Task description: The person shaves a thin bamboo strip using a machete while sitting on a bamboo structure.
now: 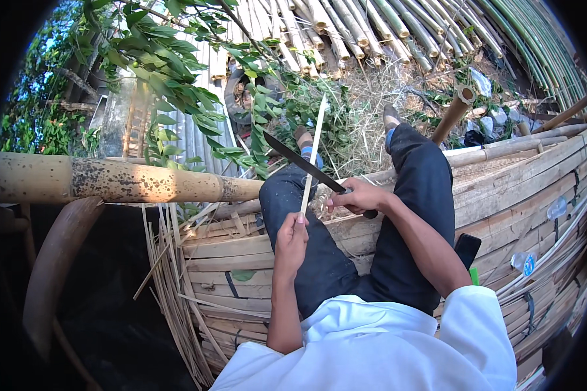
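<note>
My left hand (290,240) is closed round the lower end of a thin, pale bamboo strip (317,133), which points up and away in front of my left knee. In my right hand (357,197) is the handle of a machete (300,161) with a long dark blade. The blade slants up to the left and crosses the strip a little above my left hand; whether the two touch I cannot tell. Part of the machete's handle is hidden by my right fingers.
I sit on stacked split-bamboo slats (489,195). A thick bamboo pole (130,180) runs along the left, beside a bundle of thin strips (169,293). An upright bamboo post (453,114) stands beyond my right knee. Phone (467,250) at my right; cut poles (372,29) lie farther off.
</note>
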A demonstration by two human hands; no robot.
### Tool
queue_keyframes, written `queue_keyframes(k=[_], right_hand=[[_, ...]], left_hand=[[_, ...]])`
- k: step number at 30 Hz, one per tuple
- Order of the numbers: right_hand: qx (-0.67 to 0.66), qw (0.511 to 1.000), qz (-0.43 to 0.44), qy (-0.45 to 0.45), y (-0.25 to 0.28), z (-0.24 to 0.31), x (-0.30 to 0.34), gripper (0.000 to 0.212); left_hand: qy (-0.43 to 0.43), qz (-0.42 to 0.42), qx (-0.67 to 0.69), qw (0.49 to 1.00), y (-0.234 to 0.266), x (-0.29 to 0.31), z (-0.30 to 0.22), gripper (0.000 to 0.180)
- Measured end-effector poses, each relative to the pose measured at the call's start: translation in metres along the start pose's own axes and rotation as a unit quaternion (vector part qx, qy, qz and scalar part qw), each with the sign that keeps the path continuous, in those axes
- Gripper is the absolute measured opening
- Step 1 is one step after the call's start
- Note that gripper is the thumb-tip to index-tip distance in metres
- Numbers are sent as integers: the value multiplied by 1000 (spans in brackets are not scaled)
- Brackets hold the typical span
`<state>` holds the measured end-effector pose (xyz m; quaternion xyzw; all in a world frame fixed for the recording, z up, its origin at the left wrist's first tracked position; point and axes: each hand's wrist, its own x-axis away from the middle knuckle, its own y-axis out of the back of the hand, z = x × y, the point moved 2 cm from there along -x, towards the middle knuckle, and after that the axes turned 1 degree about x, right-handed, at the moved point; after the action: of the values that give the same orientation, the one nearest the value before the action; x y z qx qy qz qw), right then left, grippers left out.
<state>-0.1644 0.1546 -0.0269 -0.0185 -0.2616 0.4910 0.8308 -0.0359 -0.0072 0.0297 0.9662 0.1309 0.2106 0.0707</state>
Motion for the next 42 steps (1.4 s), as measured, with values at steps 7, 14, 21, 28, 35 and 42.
queue_keyframes(k=[7,14,21,28,35,42], right_hand=[[182,970,-143,71,17,-13,-14,28],[273,902,-325,76,18,-1,-5,27],[495,809,-249,195,-11,-1,-2,22],[421,823,-380,24,22,-1,-5,24],[-109,917,-377,71,32,-9,-7,20],[-164,925,-314,141,17,0,-4,23]], left_hand=[[76,-18,104,992,18,-5,-10,18],[22,-49,11,998,19,-10,5,18],[-53,-82,-167,981,12,-13,12,22],[-58,-85,-222,970,11,-2,20,23],[-13,-52,-111,992,14,2,26,25],[17,22,-121,992,4,10,21,27]])
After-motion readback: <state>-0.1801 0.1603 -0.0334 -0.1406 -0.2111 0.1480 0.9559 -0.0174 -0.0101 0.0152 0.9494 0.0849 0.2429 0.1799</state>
